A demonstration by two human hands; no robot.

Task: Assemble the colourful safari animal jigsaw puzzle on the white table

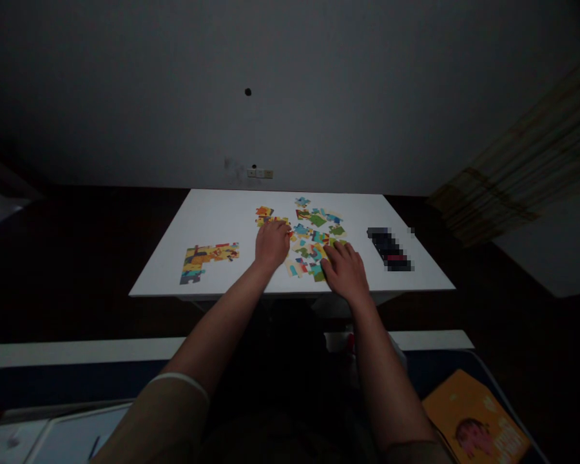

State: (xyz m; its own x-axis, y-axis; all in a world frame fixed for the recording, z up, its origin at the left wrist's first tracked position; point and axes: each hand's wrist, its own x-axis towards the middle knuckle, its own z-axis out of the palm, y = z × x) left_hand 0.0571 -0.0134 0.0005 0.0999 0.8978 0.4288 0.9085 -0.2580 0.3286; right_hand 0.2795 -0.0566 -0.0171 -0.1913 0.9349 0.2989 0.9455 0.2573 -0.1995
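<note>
Loose jigsaw puzzle pieces (318,220) in green, blue, yellow and red lie in a group in the middle of the white table (212,219). My left hand (272,246) rests palm down on the left side of the group, touching yellow-orange pieces (265,211) that it partly covers. Over the near right pieces, my right hand (345,267) lies with its fingers apart, the fingertips at a yellow and green piece. Neither hand visibly grips a piece. To the left, a joined puzzle section (207,255) forms a corner shape. What lies under both palms is hidden.
A dark, pixelated object (390,250) lies at the table's right. An orange box or book (476,419) with a pink cartoon figure is at the lower right. Behind the table stands a grey wall with sockets (260,173); a curtain (507,174) hangs at the right.
</note>
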